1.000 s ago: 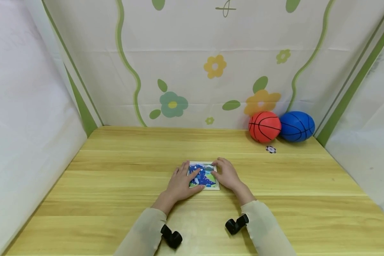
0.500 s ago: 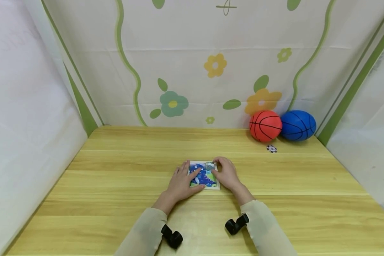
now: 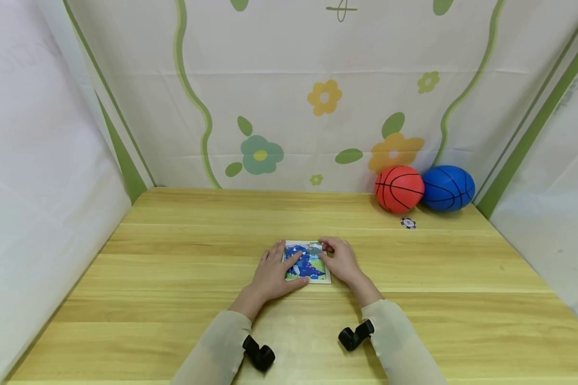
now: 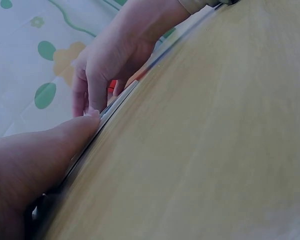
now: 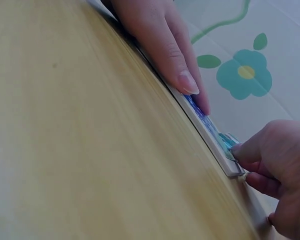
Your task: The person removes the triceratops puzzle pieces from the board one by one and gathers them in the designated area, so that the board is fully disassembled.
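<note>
A small square jigsaw puzzle (image 3: 313, 268) in a pale wooden frame lies on the table, showing a blue cartoon creature. My left hand (image 3: 270, 274) rests over its left side, fingers spread and straight, with index finger and thumb on the picture. At the puzzle's upper right corner my right hand (image 3: 342, 261) pinches a jigsaw piece (image 3: 316, 248) between thumb and fingers. In the right wrist view that piece (image 5: 228, 140) is tilted up from the board, partly covered by the thumb. The left wrist view hides most of the picture behind the left thumb.
On the wooden table (image 3: 173, 299), a red ball (image 3: 399, 189) and a blue ball (image 3: 448, 188) sit side by side at the back right. A round black-and-white chip (image 3: 408, 223) lies before them. White flower-printed cloth (image 3: 289, 107) walls the back and sides.
The corner piece lay flat a second ago; it has since tipped up in the right hand's fingers. The right fingers have shifted slightly, while the left hand has stayed in place.
</note>
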A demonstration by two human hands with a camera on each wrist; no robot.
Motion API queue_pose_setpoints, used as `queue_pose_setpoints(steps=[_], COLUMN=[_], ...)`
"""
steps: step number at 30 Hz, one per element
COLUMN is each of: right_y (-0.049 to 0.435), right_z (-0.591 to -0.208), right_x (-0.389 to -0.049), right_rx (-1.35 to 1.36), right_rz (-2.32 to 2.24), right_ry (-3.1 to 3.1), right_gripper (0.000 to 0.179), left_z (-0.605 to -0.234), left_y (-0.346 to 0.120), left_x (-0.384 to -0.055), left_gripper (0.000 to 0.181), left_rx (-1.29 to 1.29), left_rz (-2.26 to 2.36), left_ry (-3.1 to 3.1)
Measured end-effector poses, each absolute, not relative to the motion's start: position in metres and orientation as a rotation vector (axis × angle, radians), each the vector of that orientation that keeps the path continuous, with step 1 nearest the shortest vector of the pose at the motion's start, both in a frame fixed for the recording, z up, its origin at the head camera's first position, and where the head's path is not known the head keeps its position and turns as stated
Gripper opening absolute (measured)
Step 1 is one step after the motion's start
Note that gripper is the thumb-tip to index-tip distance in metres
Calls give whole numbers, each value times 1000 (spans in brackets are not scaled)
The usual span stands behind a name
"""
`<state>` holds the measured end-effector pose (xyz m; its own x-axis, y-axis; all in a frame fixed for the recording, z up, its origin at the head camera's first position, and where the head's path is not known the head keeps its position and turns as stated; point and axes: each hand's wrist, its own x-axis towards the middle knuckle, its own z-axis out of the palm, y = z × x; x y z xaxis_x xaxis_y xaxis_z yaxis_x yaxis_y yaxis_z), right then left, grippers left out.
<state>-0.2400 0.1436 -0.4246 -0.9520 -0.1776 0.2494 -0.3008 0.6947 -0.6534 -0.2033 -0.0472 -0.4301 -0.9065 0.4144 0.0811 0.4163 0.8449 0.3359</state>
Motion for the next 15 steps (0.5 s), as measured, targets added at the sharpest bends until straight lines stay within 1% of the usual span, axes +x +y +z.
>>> queue_pose_setpoints(steps=[5,10,12,15], right_y=[144,149,155,169], right_z=[-425,-420,-418,-414], right_x=[-243,-244,-244,-244], right_rx=[368,324,321,353], right_rz=[1102,1332,1438,1482], right_ry=[-2757,-2771,-2752,-2738], right_gripper=[29,29,30,30], left_z=[-432,-433,-432,-431], left_y=[-48,-50,-50,-48], left_x=[-204,-205,-204,-202], left_gripper=[77,78,77,77], left_rx=[-677,-676,-682,-681], left_rz=[-567,-567,-572,-570], left_ry=[-3015,-3011,-3004,-3002])
